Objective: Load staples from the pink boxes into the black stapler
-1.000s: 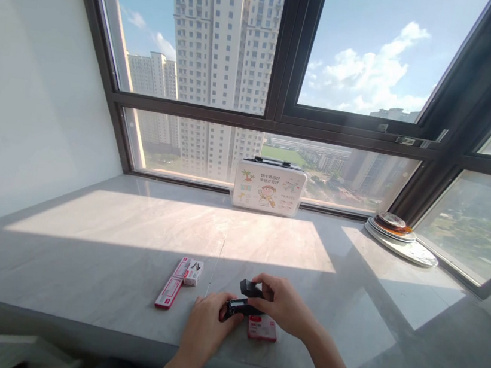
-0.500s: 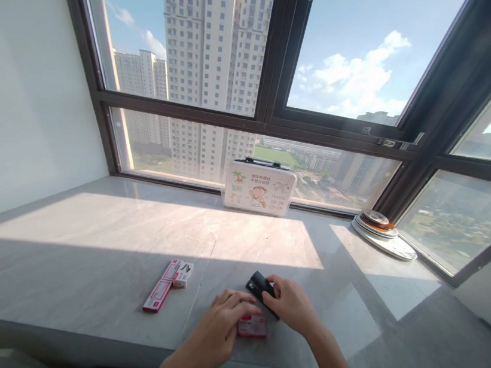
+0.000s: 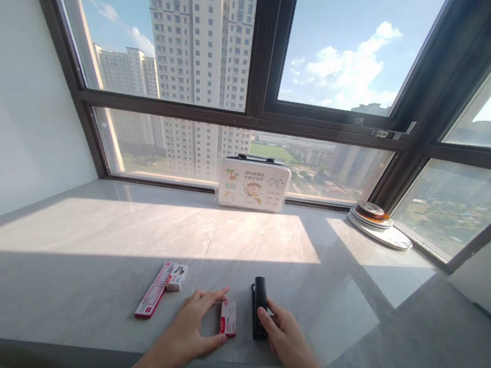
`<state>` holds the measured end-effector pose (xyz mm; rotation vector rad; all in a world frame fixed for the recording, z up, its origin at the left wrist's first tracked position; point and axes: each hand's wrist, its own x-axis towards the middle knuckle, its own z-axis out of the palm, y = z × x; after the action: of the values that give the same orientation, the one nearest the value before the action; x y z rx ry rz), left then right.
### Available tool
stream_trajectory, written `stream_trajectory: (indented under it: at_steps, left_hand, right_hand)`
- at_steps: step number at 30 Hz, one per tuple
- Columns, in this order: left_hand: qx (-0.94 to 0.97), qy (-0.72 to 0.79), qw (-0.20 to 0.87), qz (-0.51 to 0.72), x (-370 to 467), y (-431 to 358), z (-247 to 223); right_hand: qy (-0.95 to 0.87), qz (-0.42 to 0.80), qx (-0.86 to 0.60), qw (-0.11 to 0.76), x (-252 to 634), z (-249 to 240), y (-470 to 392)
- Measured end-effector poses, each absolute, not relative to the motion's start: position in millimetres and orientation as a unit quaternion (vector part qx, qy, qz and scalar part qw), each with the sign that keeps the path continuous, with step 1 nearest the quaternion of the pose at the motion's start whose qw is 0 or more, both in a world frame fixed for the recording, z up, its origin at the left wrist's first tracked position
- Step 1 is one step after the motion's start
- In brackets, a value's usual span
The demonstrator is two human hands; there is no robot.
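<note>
A black stapler (image 3: 258,294) lies lengthwise on the sill, pointing away from me. My right hand (image 3: 286,334) is closed on its near right side, thumb resting on top. To its left is a small red-and-white box (image 3: 228,318), standing lengthwise too. My left hand (image 3: 191,322) curves around this box from the left, with thumb at its near end and index finger just beyond its far end; the fingers are spread apart. Farther left, two flat red-and-white boxes (image 3: 152,300) form a line, and a small white box with a staple picture (image 3: 177,277) sits beside the farther one.
A white case with cartoon prints and a black handle (image 3: 253,185) stands against the window. Stacked plates (image 3: 379,229) sit in the far right corner. The grey marble sill (image 3: 89,302) ends at a front edge near me, and a white wall bounds it on the left.
The stapler has turned from slanting to pointing straight away in my right hand. The red-and-white box by my left hand has turned from crosswise to lengthwise, and that hand has opened wider.
</note>
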<state>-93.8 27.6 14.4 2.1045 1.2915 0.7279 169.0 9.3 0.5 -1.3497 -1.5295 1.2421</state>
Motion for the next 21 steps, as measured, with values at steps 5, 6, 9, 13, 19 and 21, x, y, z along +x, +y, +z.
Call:
stream_trajectory:
  at_steps: [5, 6, 9, 13, 19, 21]
  left_hand:
    - [0.783, 0.485, 0.287, 0.262, -73.9, 30.2, 8.4]
    - [0.783, 0.484, 0.289, 0.263, -71.3, 30.5, 8.7]
    - [0.786, 0.466, 0.293, 0.281, -71.6, 27.7, 12.1]
    - [0.761, 0.498, 0.186, 0.371, -110.1, 23.0, 11.9]
    - [0.677, 0.657, -0.055, 0.327, -211.5, 16.9, -17.5]
    - [0.707, 0.637, -0.048, 0.304, -223.5, 9.7, -25.1]
  right_hand:
    - [-0.601, 0.482, -0.513, 0.378, 143.9, 1.4, 12.2]
    - [-0.599, 0.483, -0.515, 0.378, 142.4, 0.8, 12.8]
    - [-0.595, 0.471, -0.528, 0.381, 141.8, -3.0, 13.0]
    - [-0.575, 0.452, -0.553, 0.398, 144.3, -9.4, 11.4]
    - [-0.560, 0.457, -0.568, 0.393, 146.1, -15.7, 11.3]
    - [-0.562, 0.459, -0.571, 0.383, 146.2, -15.6, 11.8]
